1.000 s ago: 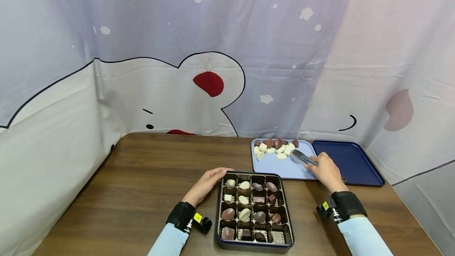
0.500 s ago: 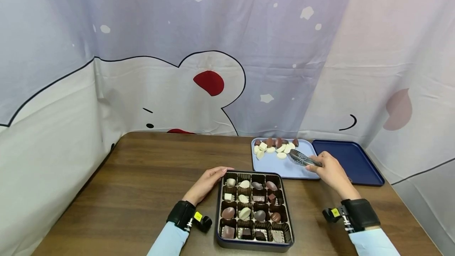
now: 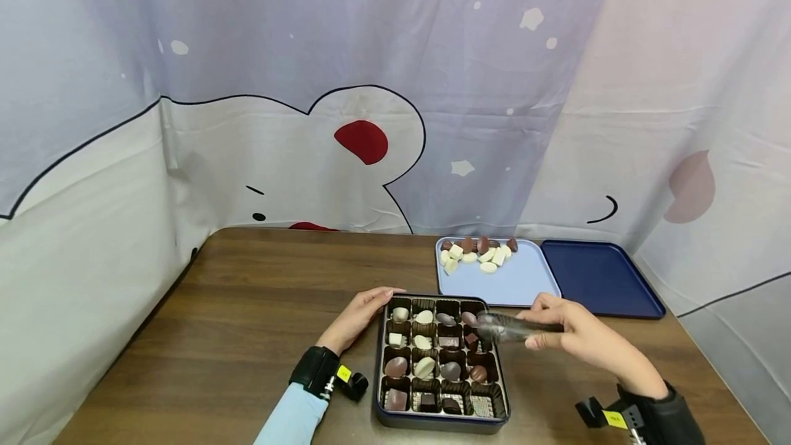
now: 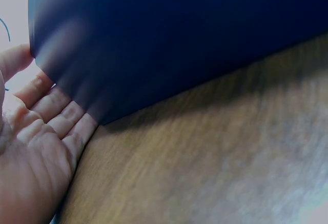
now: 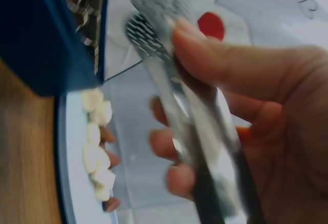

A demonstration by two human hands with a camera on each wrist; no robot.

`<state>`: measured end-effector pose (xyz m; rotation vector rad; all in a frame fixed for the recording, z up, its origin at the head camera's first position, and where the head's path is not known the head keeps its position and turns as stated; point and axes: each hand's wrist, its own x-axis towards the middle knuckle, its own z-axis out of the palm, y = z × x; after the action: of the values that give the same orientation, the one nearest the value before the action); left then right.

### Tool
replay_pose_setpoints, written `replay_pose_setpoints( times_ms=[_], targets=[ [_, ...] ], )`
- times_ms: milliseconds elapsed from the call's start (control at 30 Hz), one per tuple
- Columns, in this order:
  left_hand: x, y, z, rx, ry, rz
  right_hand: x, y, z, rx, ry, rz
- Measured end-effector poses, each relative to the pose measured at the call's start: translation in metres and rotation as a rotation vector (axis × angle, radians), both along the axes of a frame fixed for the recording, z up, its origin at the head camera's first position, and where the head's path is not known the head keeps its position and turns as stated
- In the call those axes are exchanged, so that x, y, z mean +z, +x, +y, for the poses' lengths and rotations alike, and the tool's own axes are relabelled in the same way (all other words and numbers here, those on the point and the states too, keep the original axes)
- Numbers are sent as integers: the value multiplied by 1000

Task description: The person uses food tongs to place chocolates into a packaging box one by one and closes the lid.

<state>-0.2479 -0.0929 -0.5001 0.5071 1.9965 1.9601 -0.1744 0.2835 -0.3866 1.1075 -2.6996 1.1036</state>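
Note:
Chocolates [image 3: 424, 367] in white, pink, grey and brown sit in the compartments of a dark blue tin [image 3: 441, 424]. The front right compartment shows its bare patterned base. My left hand [image 3: 360, 318] rests at the tin's far left corner. In the left wrist view its fingers [image 4: 65, 119] lie fairly straight against the corner, fingertips hidden. My right hand [image 3: 571, 328] pinches metal tongs [image 3: 513, 328] between thumb and fingers. The tongs' blurred heads reach over the tin's right rim. In the right wrist view, the perforated heads are close together; no chocolate shows between them.
Behind the tin, a light blue tray [image 3: 507, 287] bears several white and brown chocolates [image 3: 488, 267]. A dark blue tray [image 3: 599, 277] adjoins it on the right. A printed curtain [image 3: 278, 156] hangs behind the wooden table [image 3: 247, 335].
My right hand has brought the tongs from over the light blue tray toward me and left, to the tin's right rim. My left hand and the tin keep their place.

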Motion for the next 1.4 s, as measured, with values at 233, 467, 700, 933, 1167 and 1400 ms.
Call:
replay_pose_setpoints(
  times_ms=[233, 467, 700, 933, 1167, 1400],
  targets=[
    [1, -1, 0, -5, -1, 5, -3, 19, 0, 204, 11, -100],
    [3, 2, -1, -13, 1, -5, -8, 24, -2, 214, 29, -142],
    [3, 2, -1, -7, -9, 5, -10, 26, -2, 213, 58, -174],
    [4, 2, -1, -13, -10, 3, -9, 26, -4, 150, 21, -84],
    [3, 1, -1, -11, -7, 5, -6, 24, -1, -194, 6, 2],
    [3, 2, -1, -1, -11, -2, -4, 19, 3, -563, 197, -44]
  ],
)
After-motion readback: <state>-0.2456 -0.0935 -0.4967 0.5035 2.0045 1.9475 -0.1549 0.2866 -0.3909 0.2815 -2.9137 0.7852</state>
